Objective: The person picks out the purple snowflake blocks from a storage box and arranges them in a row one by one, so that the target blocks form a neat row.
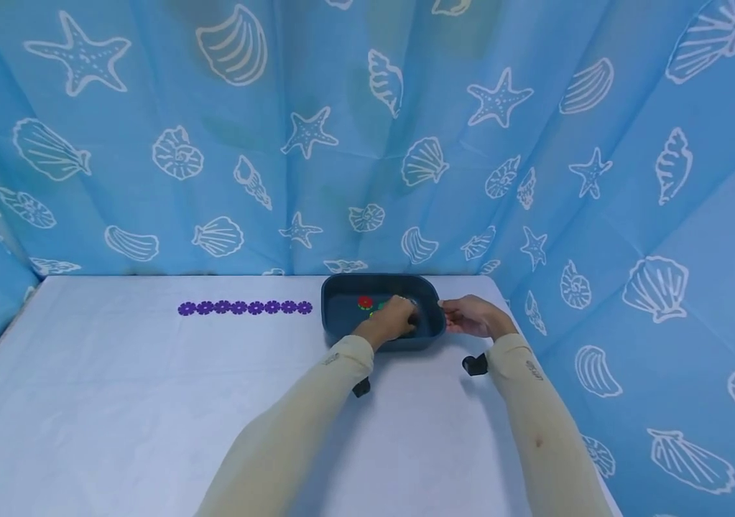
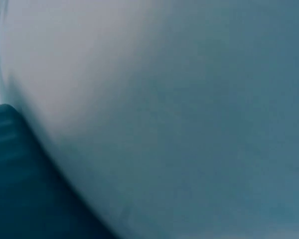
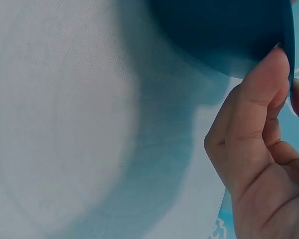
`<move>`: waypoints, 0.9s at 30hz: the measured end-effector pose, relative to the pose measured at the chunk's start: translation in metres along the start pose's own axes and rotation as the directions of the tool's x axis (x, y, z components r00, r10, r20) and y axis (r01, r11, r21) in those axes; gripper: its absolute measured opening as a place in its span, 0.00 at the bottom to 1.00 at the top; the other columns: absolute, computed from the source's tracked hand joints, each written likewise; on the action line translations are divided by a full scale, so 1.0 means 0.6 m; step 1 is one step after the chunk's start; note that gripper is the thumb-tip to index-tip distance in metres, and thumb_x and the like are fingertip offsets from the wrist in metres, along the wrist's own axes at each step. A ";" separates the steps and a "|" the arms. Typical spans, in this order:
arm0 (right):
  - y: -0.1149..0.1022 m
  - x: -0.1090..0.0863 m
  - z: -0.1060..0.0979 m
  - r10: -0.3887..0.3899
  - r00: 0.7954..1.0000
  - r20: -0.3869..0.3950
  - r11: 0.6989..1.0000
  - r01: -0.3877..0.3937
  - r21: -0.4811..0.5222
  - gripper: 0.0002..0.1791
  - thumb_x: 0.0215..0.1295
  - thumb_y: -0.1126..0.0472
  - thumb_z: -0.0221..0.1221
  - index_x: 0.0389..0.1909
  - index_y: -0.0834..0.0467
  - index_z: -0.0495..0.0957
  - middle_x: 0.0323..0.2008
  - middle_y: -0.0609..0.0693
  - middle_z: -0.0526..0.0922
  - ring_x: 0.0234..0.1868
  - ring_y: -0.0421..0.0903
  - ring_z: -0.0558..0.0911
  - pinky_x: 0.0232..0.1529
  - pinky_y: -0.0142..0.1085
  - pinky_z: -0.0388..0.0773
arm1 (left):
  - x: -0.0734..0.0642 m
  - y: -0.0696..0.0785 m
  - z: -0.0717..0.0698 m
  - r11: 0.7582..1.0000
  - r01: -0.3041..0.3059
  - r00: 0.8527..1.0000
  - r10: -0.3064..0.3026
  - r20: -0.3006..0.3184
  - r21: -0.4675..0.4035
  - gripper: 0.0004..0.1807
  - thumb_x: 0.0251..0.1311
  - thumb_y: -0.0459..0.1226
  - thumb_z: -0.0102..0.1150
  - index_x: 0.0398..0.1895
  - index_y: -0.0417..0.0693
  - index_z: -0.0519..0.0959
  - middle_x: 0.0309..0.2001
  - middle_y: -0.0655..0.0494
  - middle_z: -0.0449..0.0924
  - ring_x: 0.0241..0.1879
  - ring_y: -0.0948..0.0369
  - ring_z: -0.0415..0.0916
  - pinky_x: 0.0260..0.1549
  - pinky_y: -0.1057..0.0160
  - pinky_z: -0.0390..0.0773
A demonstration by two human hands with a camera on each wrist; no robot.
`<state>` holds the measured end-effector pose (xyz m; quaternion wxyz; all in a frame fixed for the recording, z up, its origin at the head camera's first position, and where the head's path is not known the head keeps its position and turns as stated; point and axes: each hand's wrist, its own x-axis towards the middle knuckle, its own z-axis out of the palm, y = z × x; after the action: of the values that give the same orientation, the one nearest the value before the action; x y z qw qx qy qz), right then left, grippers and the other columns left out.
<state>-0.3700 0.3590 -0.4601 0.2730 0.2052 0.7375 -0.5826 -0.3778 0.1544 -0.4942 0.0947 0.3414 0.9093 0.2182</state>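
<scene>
A dark blue-grey rectangular bin [image 1: 335, 332] stands near the table's back edge, with red, green and yellow flower-shaped pieces visible inside. My left hand [image 1: 394, 317] reaches into this bin from the front, its fingers bent downward. Those fingertips are hidden, so I cannot tell whether they hold a piece. At the bin's right end, my right hand [image 1: 473, 316] grips the rim between thumb and fingers. The right wrist view shows the fingers [image 3: 254, 109] against the bin's wall [image 3: 224, 30]. Among the loose pieces, a red flower-shaped disc [image 1: 364, 302] lies toward the bin's left side.
Left of the bin, several purple flower-shaped discs [image 1: 239, 307] lie in a row on the white tablecloth [image 1: 115, 402]. A blue curtain [image 1: 354, 143] with white shell and starfish prints hangs behind the table and along its right side.
</scene>
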 end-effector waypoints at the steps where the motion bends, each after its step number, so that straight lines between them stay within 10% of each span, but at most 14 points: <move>1: 0.001 0.000 -0.001 0.001 1.000 -0.002 1.000 -0.001 -0.002 0.20 0.74 0.55 0.52 0.56 0.65 0.71 0.37 0.56 0.76 0.32 0.45 0.79 0.42 0.34 0.83 | -0.002 -0.003 -0.001 1.000 -0.006 1.000 0.006 0.000 0.002 0.13 0.63 0.38 0.63 0.49 0.45 0.84 0.44 0.54 0.84 0.42 0.63 0.77 0.52 0.64 0.77; 11: 0.000 0.001 -0.002 -0.003 1.000 -0.006 1.000 0.003 0.011 0.21 0.73 0.55 0.53 0.57 0.66 0.70 0.37 0.55 0.75 0.32 0.45 0.78 0.41 0.34 0.83 | -0.010 -0.036 -0.003 0.998 -0.021 0.995 0.015 -0.099 -0.065 0.17 0.59 0.28 0.63 0.53 0.45 0.83 0.49 0.53 0.83 0.49 0.60 0.78 0.55 0.63 0.76; 27: 0.001 -0.001 -0.001 -0.008 1.000 0.012 1.000 0.008 0.028 0.19 0.74 0.55 0.53 0.56 0.66 0.71 0.34 0.55 0.76 0.29 0.44 0.79 0.38 0.34 0.83 | -0.006 -0.049 -0.004 0.998 -0.046 0.999 0.045 -0.029 -0.049 0.18 0.62 0.30 0.62 0.55 0.47 0.82 0.51 0.54 0.82 0.52 0.59 0.76 0.58 0.61 0.73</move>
<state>-0.3695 0.3600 -0.4601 0.2722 0.2025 0.7285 -0.5952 -0.3932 0.1313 -0.5055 0.0853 0.3565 0.8968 0.2478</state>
